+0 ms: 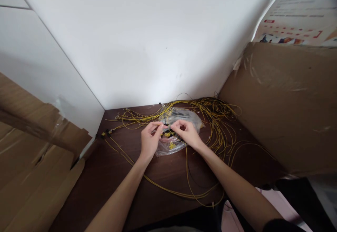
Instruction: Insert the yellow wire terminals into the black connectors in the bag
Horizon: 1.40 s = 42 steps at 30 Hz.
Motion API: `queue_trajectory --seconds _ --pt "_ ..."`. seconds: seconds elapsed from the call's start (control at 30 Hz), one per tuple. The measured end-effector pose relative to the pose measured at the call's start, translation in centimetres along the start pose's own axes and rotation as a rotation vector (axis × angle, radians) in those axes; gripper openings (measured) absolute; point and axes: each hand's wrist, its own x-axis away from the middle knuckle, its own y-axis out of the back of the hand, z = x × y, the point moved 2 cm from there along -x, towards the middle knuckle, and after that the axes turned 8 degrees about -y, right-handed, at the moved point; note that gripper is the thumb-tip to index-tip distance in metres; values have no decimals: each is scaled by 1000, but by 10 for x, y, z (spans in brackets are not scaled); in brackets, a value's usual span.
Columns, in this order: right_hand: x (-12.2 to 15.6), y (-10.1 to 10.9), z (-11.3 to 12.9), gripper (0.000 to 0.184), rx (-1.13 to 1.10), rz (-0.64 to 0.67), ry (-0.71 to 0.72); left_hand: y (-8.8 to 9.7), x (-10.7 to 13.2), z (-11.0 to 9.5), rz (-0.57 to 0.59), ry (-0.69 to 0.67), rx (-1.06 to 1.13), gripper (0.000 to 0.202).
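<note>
My left hand point(150, 140) is closed in a pinch above a clear plastic bag point(164, 151), with a thin yellow wire point(157, 124) at its fingertips. Facing it, my right hand point(187, 133) also pinches a thin yellow wire, which runs under the palm and down as a hanging yellow strand point(187, 161). A small gap separates the two sets of fingertips. Yellow connector pieces point(172, 145) and some black ones lie in or on the bag. Whatever small part sits right at the fingertips is too tiny to make out.
A large tangle of yellow wires point(210, 107) spreads across the back right of the dark brown table point(163, 174). Wires with black and yellow connectors point(106, 133) lie at the left. Cardboard point(276, 112) stands on the right, more cardboard point(39, 154) on the left, and a white wall point(158, 49) behind.
</note>
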Motion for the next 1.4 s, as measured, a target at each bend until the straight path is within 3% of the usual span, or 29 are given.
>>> queue_trajectory --seconds 0.2,0.47,0.7,0.83,1.4 --pt "0 -2 -2 26 40 9 -1 -1 2 -5 -6 15 -59 19" --pt "0 -3 -3 25 35 24 17 -3 5 -1 110 -85 -196 19" --pt "0 -2 -2 22 32 37 -3 -4 5 -5 51 3 -89 20" --pt "0 -2 -1 22 26 31 -23 -2 3 -7 7 -12 -91 17" --pt "1 -2 -1 24 45 33 -31 -3 4 -5 29 50 15 22"
